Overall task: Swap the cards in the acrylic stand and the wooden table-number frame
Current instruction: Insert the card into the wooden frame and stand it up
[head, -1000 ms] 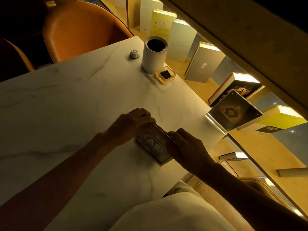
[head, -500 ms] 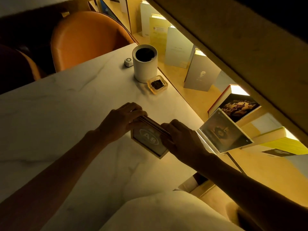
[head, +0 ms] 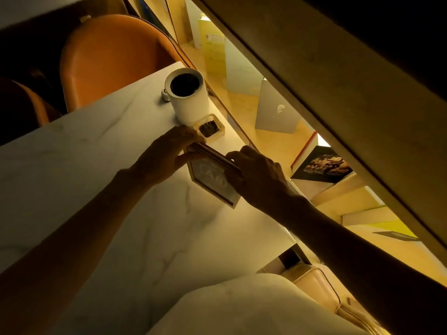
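Note:
The wooden table-number frame stands tilted on the marble table, its face showing a pale "A8" card. My left hand grips the frame's upper left corner. My right hand is closed over its upper right edge, hiding that side. Thin dark layers show along the frame's top edge between my hands. I cannot see the acrylic stand; my right hand and forearm cover the table's right edge.
A white cylindrical cup stands at the table's far right corner with a small white knob behind it and a glass dish of dark bits in front. Orange chairs lie beyond. Books line the lit shelf on the right.
Both hands kept hold of the frame, which has tipped more upright. The view has shifted, so the cup and dish now sit close behind the frame. The acrylic stand has gone from sight.

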